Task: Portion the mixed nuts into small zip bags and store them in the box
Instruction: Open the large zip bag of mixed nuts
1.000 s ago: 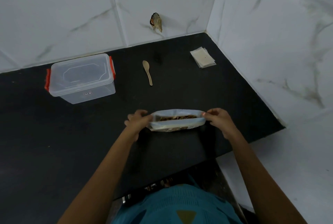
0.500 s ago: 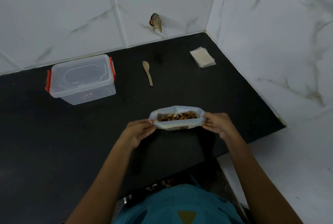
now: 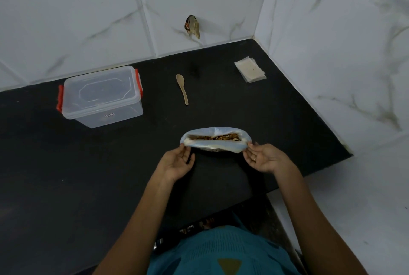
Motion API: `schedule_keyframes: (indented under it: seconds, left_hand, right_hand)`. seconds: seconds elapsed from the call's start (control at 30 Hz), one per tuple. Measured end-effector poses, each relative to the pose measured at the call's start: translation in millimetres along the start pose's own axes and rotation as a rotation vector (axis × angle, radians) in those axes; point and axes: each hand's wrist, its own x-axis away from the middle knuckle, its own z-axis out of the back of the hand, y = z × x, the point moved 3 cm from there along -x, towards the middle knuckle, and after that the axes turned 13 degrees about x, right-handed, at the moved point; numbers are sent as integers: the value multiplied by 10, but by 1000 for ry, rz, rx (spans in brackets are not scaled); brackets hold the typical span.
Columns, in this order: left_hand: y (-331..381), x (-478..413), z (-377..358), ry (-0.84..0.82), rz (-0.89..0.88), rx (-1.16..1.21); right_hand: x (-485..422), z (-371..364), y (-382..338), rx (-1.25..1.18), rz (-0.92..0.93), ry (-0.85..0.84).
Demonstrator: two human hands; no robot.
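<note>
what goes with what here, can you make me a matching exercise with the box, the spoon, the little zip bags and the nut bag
Things
1. plastic box
2. wooden spoon
3. small zip bags
4. bag of mixed nuts

Places and states
a. mouth open, held between left hand and right hand
b. stacked flat, back right corner of the counter
c. lid on, red clips, far left
d. lying loose, centre back

Pairs: 1-c, 2-d, 3-b, 4-a
</note>
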Motion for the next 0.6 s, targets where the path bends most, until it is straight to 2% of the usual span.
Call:
schedule_keyframes:
  seconds: [0.13, 0.37, 0.47, 0.6]
  left_hand:
    - [-16, -7, -28, 48, -59, -52]
    - [43, -20, -154, 105, -187, -349]
    - [43, -44, -167, 138, -195, -313]
    - [26, -10, -132, 83, -124, -233]
  right_hand:
    - [-39, -23, 32, -26, 9, 20]
    - [-12, -104, -65, 5, 71, 65]
    - [-36, -112, -68, 5, 83, 54]
    - [-34, -104, -63, -41, 99, 52]
